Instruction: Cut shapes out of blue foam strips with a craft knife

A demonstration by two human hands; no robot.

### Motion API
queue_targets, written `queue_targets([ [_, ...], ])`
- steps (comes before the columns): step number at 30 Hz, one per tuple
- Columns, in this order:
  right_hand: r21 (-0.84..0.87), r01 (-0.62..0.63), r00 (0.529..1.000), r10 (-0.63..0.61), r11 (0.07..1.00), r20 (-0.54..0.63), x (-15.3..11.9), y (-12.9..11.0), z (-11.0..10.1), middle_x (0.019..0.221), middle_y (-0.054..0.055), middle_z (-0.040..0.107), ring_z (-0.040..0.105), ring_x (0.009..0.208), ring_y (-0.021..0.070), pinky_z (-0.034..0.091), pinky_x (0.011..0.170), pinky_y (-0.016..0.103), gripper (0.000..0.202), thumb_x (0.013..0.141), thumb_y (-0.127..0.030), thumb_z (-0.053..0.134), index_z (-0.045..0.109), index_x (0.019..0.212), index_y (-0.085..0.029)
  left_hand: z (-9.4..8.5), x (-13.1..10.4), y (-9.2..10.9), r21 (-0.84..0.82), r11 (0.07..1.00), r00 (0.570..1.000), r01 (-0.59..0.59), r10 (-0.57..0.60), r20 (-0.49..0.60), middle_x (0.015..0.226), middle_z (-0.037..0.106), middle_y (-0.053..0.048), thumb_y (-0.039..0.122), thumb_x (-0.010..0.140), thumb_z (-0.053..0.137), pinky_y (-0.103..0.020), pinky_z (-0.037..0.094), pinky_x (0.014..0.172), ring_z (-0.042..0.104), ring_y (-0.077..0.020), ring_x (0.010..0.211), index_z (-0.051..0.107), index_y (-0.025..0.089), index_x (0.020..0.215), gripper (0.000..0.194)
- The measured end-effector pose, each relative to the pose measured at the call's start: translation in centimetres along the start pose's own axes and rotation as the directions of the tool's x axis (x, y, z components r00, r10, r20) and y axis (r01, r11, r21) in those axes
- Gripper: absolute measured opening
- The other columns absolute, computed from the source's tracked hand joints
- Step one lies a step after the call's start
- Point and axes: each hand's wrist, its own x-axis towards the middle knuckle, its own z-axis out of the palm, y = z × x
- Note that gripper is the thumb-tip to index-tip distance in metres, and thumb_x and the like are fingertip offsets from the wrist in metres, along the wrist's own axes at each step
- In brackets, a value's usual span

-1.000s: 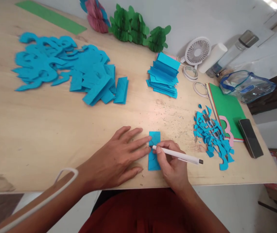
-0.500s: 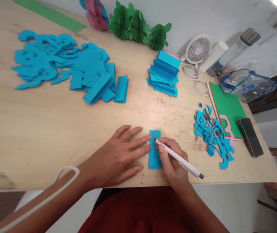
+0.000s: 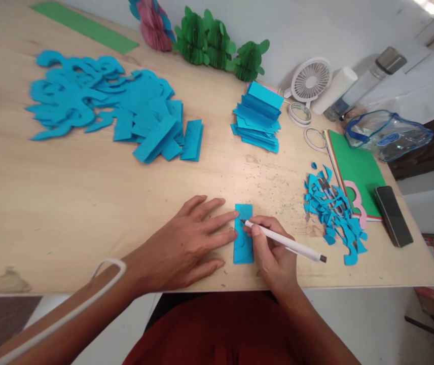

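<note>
A small blue paper rectangle (image 3: 243, 252) lies upright on the wooden table near its front edge, with curved lines drawn on it. My left hand (image 3: 192, 246) rests flat with fingers spread, two fingertips touching the paper's left edge. In my right hand (image 3: 276, 253) is a white pen (image 3: 289, 242), gripped between thumb and fingers, its tip on the upper part of the paper. Right of that hand sits a heap of blue paper scraps (image 3: 333, 208), and beyond the paper stands a stack of folded blue paper (image 3: 258, 121).
A large pile of blue cut-outs (image 3: 76, 96) covers the back left. Green paper ornaments (image 3: 204, 40), a small fan (image 3: 311, 80), tape rolls (image 3: 299, 114) and a bottle (image 3: 369, 81) line the wall. A black phone (image 3: 393, 215) lies by green sheets (image 3: 357, 162) at right.
The pen tip has shifted slightly down and right on the paper, and the pen's back end has swung upward and right. My left hand keeps its place. The camera view has moved slightly.
</note>
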Motion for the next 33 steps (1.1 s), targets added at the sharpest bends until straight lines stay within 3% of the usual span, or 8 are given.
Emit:
queue_targets([
  [8, -0.102, 0.070, 0.997, -0.072, 0.992, -0.020, 0.3, -0.7, 0.4, 0.078, 0.001, 0.071, 0.067, 0.077, 0.0182, 0.049, 0.074, 0.035, 0.016, 0.093, -0.028, 0.051, 0.064, 0.085, -0.023, 0.0, -0.1, 0.0, -0.011, 1.000, 1.000, 0.006, -0.006, 0.005, 0.147, 0.050, -0.001, 0.045, 0.091, 0.055, -0.054, 0.024, 0.113, 0.039, -0.0340, 0.136, 0.054, 0.031, 0.134, 0.045],
  [33, -0.187, 0.118, 0.993, -0.120, 0.975, -0.001, 0.5, -1.0, 0.2, 0.076, 0.000, 0.072, 0.066, 0.074, 0.0177, 0.045, 0.071, 0.034, 0.017, 0.094, -0.025, 0.048, 0.062, 0.084, -0.023, 0.2, -0.1, 0.0, 0.012, 1.000, 1.000, 0.007, -0.007, 0.010, 0.147, 0.050, -0.001, 0.043, 0.092, 0.052, -0.055, 0.023, 0.113, 0.036, -0.0342, 0.136, 0.054, 0.030, 0.134, 0.044],
])
